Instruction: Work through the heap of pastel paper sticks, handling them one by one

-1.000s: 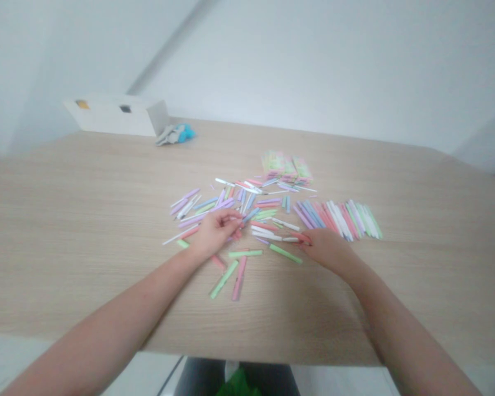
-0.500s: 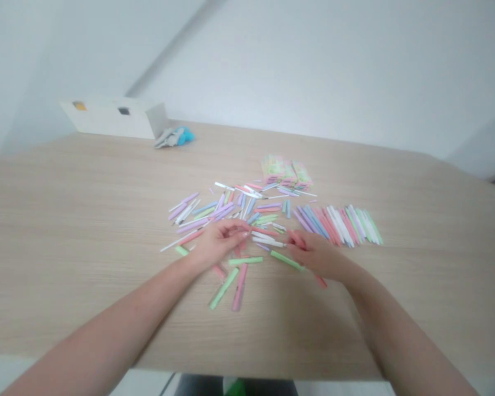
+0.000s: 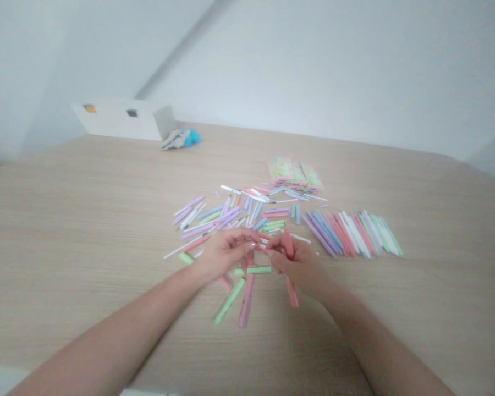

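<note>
Head view shows my right hand [image 3: 299,267] has closed in beside my left hand [image 3: 225,254] since a moment ago, their fingertips now almost meeting above the scattered pastel sticks [image 3: 226,217]. The right fingers pinch a pink stick [image 3: 287,243], which tilts up out of the grip. The left hand is curled and half shut, and I cannot tell whether it holds anything. A green stick [image 3: 230,301] and a longer pink stick [image 3: 246,300] lie just below the hands on the table [image 3: 74,231], with a fanned row of sticks [image 3: 352,235] to the right.

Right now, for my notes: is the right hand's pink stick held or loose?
Held: the pink stick passes through the right hand.
</note>
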The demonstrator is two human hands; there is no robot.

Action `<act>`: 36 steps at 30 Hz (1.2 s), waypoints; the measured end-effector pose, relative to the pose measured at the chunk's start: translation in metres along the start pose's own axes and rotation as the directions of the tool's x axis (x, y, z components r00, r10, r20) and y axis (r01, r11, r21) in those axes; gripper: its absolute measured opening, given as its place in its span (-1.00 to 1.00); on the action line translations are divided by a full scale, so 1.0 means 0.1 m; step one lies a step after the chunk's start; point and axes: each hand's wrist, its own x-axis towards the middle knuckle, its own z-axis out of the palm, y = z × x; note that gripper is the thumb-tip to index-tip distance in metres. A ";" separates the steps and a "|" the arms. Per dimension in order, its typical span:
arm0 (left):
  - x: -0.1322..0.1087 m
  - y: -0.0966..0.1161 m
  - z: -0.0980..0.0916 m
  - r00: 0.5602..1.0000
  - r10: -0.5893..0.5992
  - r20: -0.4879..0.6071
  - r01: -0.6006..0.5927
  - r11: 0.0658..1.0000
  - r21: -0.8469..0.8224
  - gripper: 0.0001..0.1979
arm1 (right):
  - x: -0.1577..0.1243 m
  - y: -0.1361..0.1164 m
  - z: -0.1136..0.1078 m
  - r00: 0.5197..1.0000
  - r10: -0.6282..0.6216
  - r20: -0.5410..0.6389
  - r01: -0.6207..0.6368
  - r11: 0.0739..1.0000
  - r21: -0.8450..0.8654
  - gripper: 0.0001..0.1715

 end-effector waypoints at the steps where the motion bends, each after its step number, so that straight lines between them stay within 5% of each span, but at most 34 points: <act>1: 0.00 0.00 0.00 1.000 -0.002 0.002 0.002 1.000 0.003 -0.73 | -0.01 0.01 0.00 1.000 -0.005 -0.011 0.005 1.000 -0.013 -0.87; 15: -0.04 -0.02 0.01 0.999 -0.040 0.005 0.039 0.994 0.101 -0.75 | -0.06 0.00 -0.01 1.000 -0.003 -0.017 0.002 1.000 -0.012 -0.88; 25: -0.07 -0.02 -0.02 0.999 -0.045 0.023 0.041 0.988 0.149 -0.79 | -0.11 0.02 -0.01 0.990 0.121 0.066 -0.127 0.986 0.108 -0.81; 36: -0.09 0.02 0.00 0.999 -0.033 -0.011 0.035 0.961 0.276 -0.82 | -0.07 0.01 -0.02 0.999 0.052 -0.011 -0.053 0.998 -0.031 -0.91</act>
